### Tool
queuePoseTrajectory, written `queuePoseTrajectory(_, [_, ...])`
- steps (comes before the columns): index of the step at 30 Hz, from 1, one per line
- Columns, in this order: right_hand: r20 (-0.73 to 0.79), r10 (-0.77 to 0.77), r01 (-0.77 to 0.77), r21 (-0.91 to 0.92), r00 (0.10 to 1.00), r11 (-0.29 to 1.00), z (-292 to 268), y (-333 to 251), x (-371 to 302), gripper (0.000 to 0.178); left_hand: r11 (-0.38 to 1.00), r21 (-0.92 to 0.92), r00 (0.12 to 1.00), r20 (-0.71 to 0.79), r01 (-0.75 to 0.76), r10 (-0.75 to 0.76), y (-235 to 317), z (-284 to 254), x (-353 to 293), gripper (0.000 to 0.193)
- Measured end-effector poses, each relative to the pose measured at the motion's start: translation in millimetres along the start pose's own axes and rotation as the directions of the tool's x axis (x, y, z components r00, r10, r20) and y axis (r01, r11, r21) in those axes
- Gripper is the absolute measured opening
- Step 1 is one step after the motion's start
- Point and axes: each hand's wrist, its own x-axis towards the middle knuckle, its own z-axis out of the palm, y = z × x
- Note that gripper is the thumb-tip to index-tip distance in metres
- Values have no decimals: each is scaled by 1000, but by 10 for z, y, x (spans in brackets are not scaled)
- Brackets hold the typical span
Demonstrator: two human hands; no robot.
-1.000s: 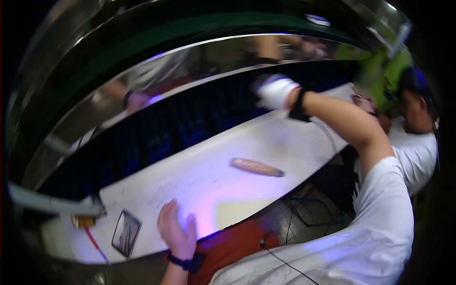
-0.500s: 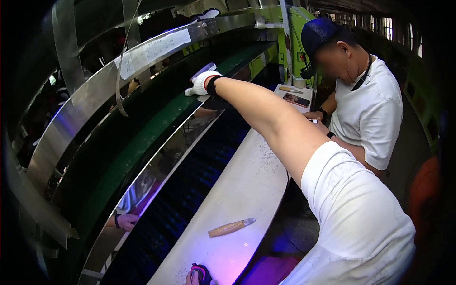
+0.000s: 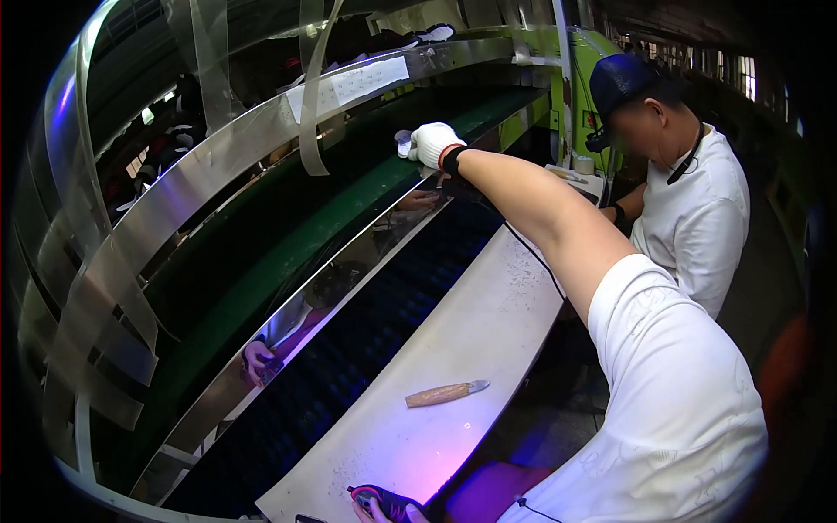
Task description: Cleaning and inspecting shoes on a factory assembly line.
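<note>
My right arm stretches far across the bench to the dark green conveyor belt (image 3: pixel 366 174). Its hand (image 3: pixel 434 145), in a white knitted glove with a black wristband, is closed at the belt's near edge around a pale grey rounded item (image 3: pixel 403 143), whose kind I cannot make out. At the bottom edge, the bare fingers of my left hand (image 3: pixel 375 512) grip a dark shoe (image 3: pixel 384 500) with red trim, partly cut off by the frame. Beyond the shoe, a short knife (image 3: pixel 446 394) with a wooden handle lies on the white bench top (image 3: pixel 471 305).
A co-worker (image 3: pixel 693 200) in a cap and white shirt stands close on the right. Clear plastic strips (image 3: pixel 311 96) hang before a curved metal rail (image 3: pixel 209 166). A shiny panel (image 3: pixel 323 288) reflects a hand. The far green machine (image 3: pixel 586 83) has a knife beside it.
The view has shifted, so the scene sits further right. My gloved hand has turned over the grey item. More of the dark shoe in my left hand now shows.
</note>
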Motion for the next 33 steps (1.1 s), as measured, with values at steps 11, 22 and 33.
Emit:
queuePoseTrajectory(11, [-357,-358,471,825,863,311,-683,-1558,-3274,16,786,192,785,370,-588,497,-309,-466,412,33])
queuePoseTrajectory(22, [640,-370,-712,696,673,-92,13,-2235,-4884,33,859,-489,977,207,150,-53,58,-428,509,28])
queuePoseTrajectory(33, [518,-560,-740,604,647,-296,-73,-2553,-5255,25,885,-465,976,200,14,90,-38,-500,225,12])
